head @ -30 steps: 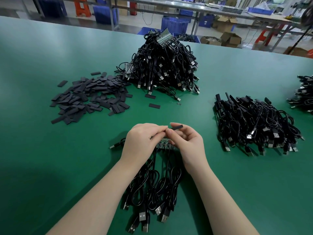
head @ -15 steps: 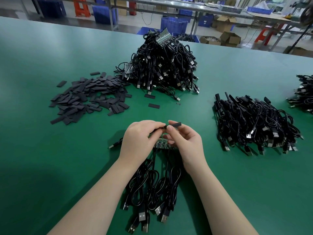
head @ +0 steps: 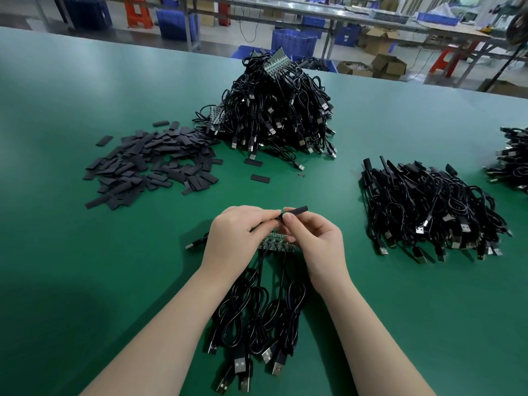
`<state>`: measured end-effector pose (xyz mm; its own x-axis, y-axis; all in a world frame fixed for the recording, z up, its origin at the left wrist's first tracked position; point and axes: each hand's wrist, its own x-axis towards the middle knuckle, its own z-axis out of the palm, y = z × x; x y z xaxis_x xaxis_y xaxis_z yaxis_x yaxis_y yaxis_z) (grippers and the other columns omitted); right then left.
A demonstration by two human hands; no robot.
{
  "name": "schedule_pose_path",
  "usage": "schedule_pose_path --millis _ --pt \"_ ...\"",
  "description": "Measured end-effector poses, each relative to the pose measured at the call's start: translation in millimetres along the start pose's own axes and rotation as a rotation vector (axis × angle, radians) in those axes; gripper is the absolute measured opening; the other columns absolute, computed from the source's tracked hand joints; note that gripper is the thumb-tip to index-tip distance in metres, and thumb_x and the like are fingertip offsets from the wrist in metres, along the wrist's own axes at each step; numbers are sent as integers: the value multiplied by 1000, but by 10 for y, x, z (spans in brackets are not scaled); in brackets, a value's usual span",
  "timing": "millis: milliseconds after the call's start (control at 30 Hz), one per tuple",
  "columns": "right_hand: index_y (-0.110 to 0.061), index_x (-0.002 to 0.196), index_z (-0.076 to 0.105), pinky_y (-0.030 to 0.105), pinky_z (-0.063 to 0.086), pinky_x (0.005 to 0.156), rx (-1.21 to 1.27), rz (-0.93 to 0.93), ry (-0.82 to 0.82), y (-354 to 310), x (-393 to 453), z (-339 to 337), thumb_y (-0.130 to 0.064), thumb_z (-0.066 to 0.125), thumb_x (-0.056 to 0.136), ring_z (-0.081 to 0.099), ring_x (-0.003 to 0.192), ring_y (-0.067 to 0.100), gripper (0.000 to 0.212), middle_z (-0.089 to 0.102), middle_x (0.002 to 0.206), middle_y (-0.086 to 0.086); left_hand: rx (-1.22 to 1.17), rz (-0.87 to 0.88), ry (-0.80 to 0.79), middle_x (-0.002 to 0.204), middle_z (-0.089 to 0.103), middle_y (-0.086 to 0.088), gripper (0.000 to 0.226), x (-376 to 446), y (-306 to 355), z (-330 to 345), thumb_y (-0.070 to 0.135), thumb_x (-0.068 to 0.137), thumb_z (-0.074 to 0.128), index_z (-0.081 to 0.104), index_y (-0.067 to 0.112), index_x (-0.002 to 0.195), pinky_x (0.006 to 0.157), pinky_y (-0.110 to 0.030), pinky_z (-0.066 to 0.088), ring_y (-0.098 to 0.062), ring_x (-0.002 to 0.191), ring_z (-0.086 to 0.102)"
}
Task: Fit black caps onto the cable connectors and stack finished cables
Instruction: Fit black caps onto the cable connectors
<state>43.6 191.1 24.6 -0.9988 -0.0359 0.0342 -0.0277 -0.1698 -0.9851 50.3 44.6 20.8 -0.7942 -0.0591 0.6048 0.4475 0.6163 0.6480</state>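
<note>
Nearest the person, a bundle of looped black cables (head: 257, 318) lies on the green table (head: 71, 267), USB plugs fanned toward the table's near edge, btwn the two forearms. Their far ends join a small strip of connectors (head: 275, 242) w/ tiny components, sitting just under the hands.

Above that strip both hands meet. Left hand (head: 237, 238) has fingers curled, thumb and forefinger pinching a thin black end; exactly what it grips is hidden by the fingers. Right hand (head: 314, 241) pinches a black cap (head: 295, 210) btwn thumb and fingertips, the cap lying roughly level and sticking out to the right past the fingers. The two pinches touch where cap meets the left hand's piece.

Further out on the left, a loose spread of flat black caps (head: 151, 164), a couple of strays (head: 260, 178) lying apart nearer the middle. To the right, well apart from the hands, a low stack of capped cables (head: 428, 212), capped ends toward the far side, plugs toward the near side. Mid-table, beyond the caps, a tall tangled heap of cables (head: 274, 110) w/ a connector strip on top. Another cable pile (head: 511, 158) is cut off at the right edge.

Past the table: blue crates (head: 294, 42), cardboard boxes, orange stools, more workbenches.
</note>
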Motion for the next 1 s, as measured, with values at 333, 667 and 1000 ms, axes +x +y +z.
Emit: schedule_pose_path --millis 333,667,1000 --pt "-26 84 80 16 52 69 1 -15 -15 30 7 -7 -10 71 89 67 69 5 19 75 77 -2 -59 -67 -30 92 70 19 22 14 -8 7 10 81 76 78 21 100 83 -13 49 2 92 64" --pt "-30 85 80 14 51 72 4 -22 -38 -7 7 -27 -5 69 89 69 79 3 28 77 92 -5 -133 -196 -73 93 73 16 24 3 0 4 19 81 78 77 25 104 83 -13 50 5 90 66" --pt "-39 106 71 22 54 76 -138 -125 36 -27 -26 -3 -11 70 90 66 78 8 32 74 84 -5 -37 -135 -41 96 75 10 22 6 -10 -7 21 84 76 77 24 106 77 -15 50 -1 89 65"
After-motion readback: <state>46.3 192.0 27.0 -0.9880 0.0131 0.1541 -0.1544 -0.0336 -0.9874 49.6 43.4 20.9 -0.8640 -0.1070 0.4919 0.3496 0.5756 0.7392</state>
